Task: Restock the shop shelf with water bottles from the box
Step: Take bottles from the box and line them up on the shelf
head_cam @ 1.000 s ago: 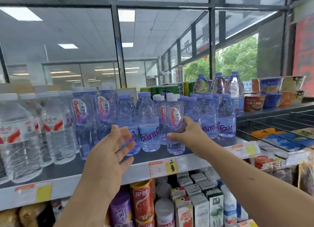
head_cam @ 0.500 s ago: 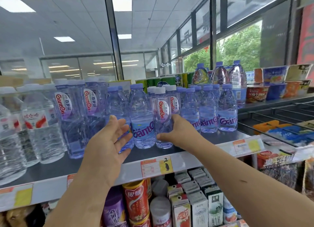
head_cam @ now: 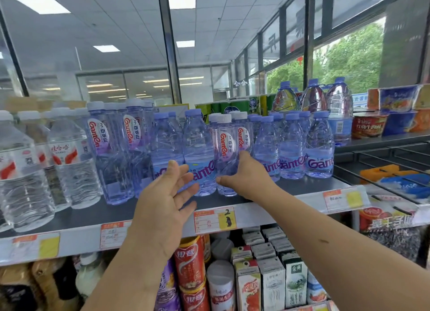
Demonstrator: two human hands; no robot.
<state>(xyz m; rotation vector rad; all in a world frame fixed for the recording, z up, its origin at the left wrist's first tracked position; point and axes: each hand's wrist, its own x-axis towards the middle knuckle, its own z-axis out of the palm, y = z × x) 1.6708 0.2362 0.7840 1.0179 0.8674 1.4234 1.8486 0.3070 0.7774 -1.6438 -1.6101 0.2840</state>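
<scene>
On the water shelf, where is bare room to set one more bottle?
Bare shelf lies along the front edge, before the tall Ganten bottles, and in a smaller patch before the small bottles at right. The middle is crowded: the right hand holds a white-capped bottle among packed rows, the left hand beside it.

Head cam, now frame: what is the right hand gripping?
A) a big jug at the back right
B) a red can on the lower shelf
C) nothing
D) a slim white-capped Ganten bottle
D: the right hand wraps the white-capped Ganten bottle low on its body, thumb in front and fingers behind, with the bottle upright on the shelf. The left hand is open and grips nothing.
</scene>
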